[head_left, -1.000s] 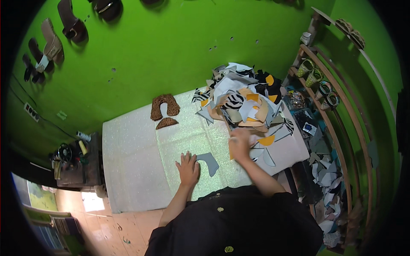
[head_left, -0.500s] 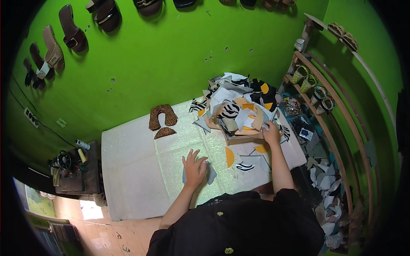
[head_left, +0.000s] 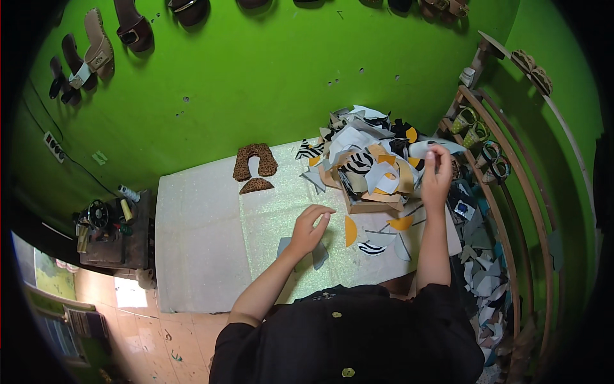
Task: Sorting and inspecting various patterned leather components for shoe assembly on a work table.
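My right hand (head_left: 436, 177) is raised at the right side of the heaped scraps, its fingers pinching a pale grey scrap of material (head_left: 419, 149). Over the middle of the table, my left hand (head_left: 308, 232) holds nothing; its fingers reach out to the right with the thumb apart. Partly under that hand and wrist lie grey-blue cut pieces (head_left: 320, 255). The cardboard box (head_left: 368, 207) overflows with white, grey, tan, yellow and zebra-print scraps (head_left: 358, 137). In front of it are a yellow half-round piece (head_left: 350, 231) and a zebra-print piece (head_left: 371, 248).
Two leopard-print pieces, a horseshoe shape (head_left: 255, 159) and a half-round (head_left: 256, 185), lie near the wall on the white table (head_left: 192, 243). A sewing machine (head_left: 99, 214) stands at left. Wooden racks (head_left: 495, 150) with sandals and a pile of scraps (head_left: 480, 275) border the right.
My right hand has risen from the box's right edge, lifting a pale grey scrap away from the heap. My left hand has moved slightly up and right. The view has shifted a little.
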The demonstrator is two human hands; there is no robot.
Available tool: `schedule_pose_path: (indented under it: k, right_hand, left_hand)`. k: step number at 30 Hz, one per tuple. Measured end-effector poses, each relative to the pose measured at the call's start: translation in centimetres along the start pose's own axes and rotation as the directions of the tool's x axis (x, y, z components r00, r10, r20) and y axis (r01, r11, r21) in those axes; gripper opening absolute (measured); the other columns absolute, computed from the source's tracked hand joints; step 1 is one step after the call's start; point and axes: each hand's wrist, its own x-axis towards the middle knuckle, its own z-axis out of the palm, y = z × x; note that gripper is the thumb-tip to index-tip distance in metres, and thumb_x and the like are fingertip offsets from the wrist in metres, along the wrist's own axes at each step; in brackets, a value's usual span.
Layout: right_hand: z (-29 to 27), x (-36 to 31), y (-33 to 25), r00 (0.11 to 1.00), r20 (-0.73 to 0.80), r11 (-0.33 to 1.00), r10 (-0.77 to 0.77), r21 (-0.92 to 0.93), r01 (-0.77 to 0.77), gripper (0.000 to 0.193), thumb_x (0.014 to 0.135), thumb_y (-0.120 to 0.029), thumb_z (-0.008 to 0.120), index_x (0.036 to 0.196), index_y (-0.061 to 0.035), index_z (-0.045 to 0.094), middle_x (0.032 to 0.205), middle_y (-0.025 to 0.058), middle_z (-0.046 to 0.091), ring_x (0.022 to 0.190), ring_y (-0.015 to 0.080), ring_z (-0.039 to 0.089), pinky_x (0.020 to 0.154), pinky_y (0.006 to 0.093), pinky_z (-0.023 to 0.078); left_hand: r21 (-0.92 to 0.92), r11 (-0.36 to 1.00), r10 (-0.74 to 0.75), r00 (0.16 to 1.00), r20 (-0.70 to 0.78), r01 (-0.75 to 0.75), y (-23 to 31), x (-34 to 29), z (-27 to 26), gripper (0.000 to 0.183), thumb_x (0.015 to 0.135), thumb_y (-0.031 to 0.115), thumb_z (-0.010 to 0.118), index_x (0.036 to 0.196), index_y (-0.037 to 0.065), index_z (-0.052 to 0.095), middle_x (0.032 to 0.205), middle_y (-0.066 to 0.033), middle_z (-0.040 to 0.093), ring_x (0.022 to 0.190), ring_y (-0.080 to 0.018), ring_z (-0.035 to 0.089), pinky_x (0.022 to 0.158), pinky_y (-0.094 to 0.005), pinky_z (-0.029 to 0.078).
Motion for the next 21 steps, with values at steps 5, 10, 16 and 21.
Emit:
schedule_pose_path:
  k: [5,10,16,21]
  right_hand:
    - [3.2,-5.5,-5.1,0.789,0.568,0.968,-0.235,0.211,0.136,0.009,0.082,-0.009,0.055,0.090,-0.0047,0.057,0.102,0.0134,0.060,0.097,0.0290,0.058,0.093,0.0387,0.039]
    - [5.1,-11.9,-6.1,0.404,0.870,0.924,-0.284,0.136,0.358,0.009,0.078,-0.016,0.060,0.087,-0.0119,0.060,0.108,0.0052,0.058,0.113,0.0254,0.051,0.101,0.0553,0.020]
    - [6.0,-14.8,-5.3,0.546,0.761,0.936,-0.351,0.290,0.199,0.018,0.075,-0.019,0.066,0.092,-0.0140,0.061,0.107,0.0042,0.058,0.118,0.0255,0.048,0.101,0.0505,0.023]
    - [7.6,-15.2,-5.8,0.666,0.726,0.944,-0.171,0.313,-0.099,0.034,0.075,-0.023,0.070,0.102,-0.0075,0.058,0.111,0.0129,0.054,0.111,0.0306,0.048,0.097,0.0399,0.031]
  left_hand:
    - [-0.766,0.525,-0.269,0.926,0.266,0.372,1.1,1.5,0.2,0.047,0.098,0.039,0.037,0.124,0.003,0.052,0.112,-0.0130,0.060,0.104,-0.0229,0.058,0.089,-0.0347,0.047]
    - [-0.797,0.523,-0.325,0.935,0.140,0.302,0.2,-0.2,-1.6,0.045,0.094,0.027,0.052,0.131,0.001,0.043,0.117,-0.0131,0.057,0.104,-0.0206,0.058,0.085,-0.0317,0.050]
    - [-0.678,0.634,-0.512,0.859,-0.007,0.372,1.4,-2.8,-4.0,0.027,0.092,0.020,0.056,0.113,0.003,0.059,0.085,-0.0037,0.061,0.069,-0.0077,0.055,0.060,-0.0214,0.046]
    - [-0.368,0.801,-0.498,0.867,0.030,0.473,-0.1,-4.3,-3.3,0.026,0.095,0.022,0.049,0.115,0.007,0.058,0.065,0.0024,0.051,0.056,-0.0053,0.045,0.049,-0.0220,0.035]
